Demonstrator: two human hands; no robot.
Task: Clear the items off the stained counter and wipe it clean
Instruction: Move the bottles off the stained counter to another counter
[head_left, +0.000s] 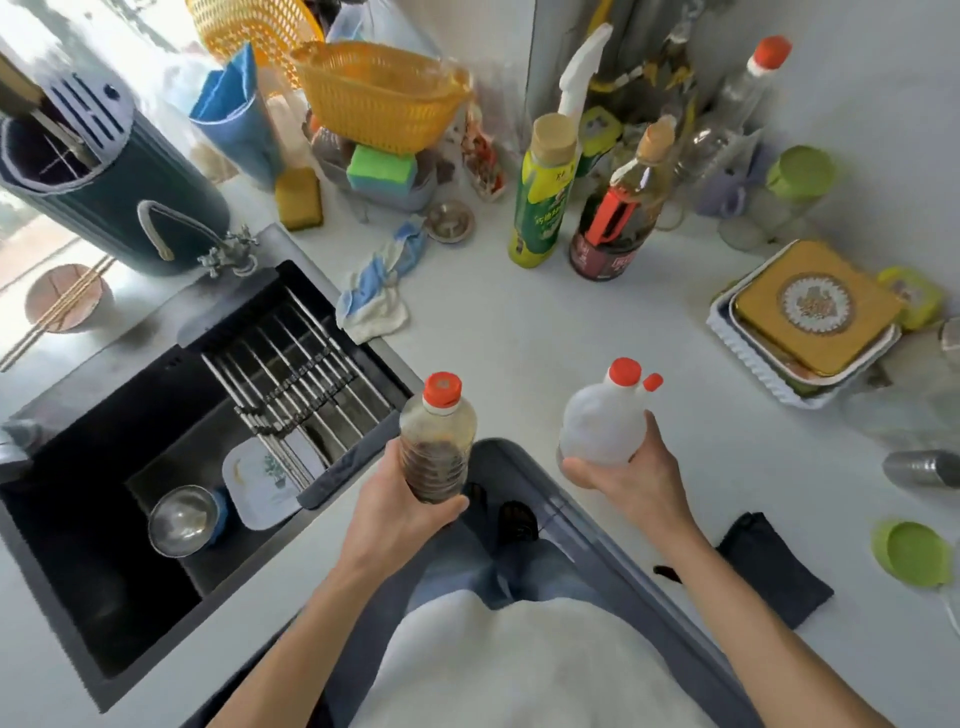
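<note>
Both my hands are raised over the white counter (519, 322) – the stained surface itself lies beyond my fingers, with a dark smear (667, 572) on it just right of my right forearm. Left of my left fingers sits the black sink (104, 519). My left hand (400, 512) grips a clear bottle of dark sauce (437, 441), fingers wrapped round its lower half, red cap up. My right hand (636, 475) grips a white jug (602, 421) from below – two red caps on top. A crumpled blue-and-white rag (376, 291) lies well beyond my left fingers.
</note>
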